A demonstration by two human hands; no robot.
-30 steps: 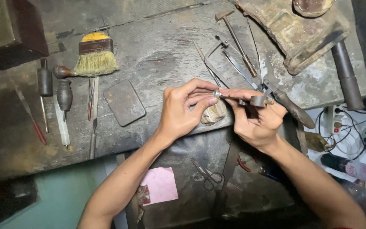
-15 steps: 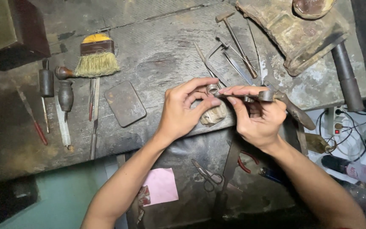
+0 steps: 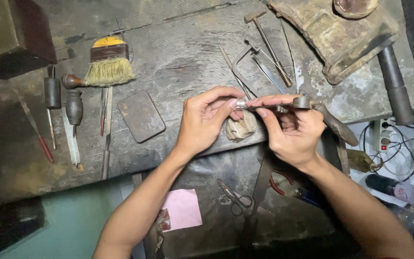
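L hand (image 3: 206,120) and R hand (image 3: 291,129) meet at mid-frame, just above the front edge of the tabletop (image 3: 183,52). R hand grip: fingers closed around a slim metal hand tool (image 3: 293,102), held roughly horizontal, dark wooden handle (image 3: 337,127) sticking out to the right past the palm. L hand grip: thumb + index pinched tight on a small shiny metal piece (image 3: 240,103) at the tool's left tip; rest of the fingers curled loosely. Can't tell what the piece is, too small. Just below the pinch, touching the tabletop edge, sits a pale lumpy block (image 3: 242,128), partly hidden by the fingers. Behind the hands: saw frame (image 3: 241,62), small hammer (image 3: 267,41) and thin files, all lying flat, near but apart from the hands. Left side of tabletop: bristle brush w/ yellow top (image 3: 107,60), dark flat rectangular plate (image 3: 141,116), two dark-handled gravers (image 3: 63,98), a red-handled tool (image 3: 41,144), well apart from the hands. Top right: worn rusty block (image 3: 334,36), dark cylinder bar (image 3: 395,84) next to it. Lower level under the hands: scissors (image 3: 235,199), red-handled pliers (image 3: 279,180), pink paper slip (image 3: 183,209). Far right, off the tabletop: white power strip w/ cables (image 3: 379,139), plastic bottle (image 3: 403,194).
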